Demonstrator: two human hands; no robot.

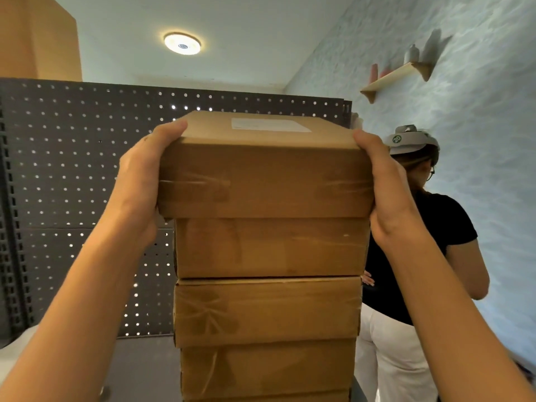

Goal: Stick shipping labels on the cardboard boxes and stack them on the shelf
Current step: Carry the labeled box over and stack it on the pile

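A brown cardboard box (265, 175) with a white shipping label (269, 124) on its top face sits on top of a tall stack of similar boxes (268, 309). My left hand (139, 181) grips its left side, thumb over the top edge. My right hand (385, 187) grips the right side the same way. The top box overhangs the one beneath it a little on the left. The stack stands in front of the dark perforated back panel of the shelf (87, 169).
Another person (417, 256) in a black shirt and white trousers stands close on the right, beside the stack. A large cardboard box (37, 39) sits high at the upper left. A small wall shelf (394, 75) hangs on the blue wall.
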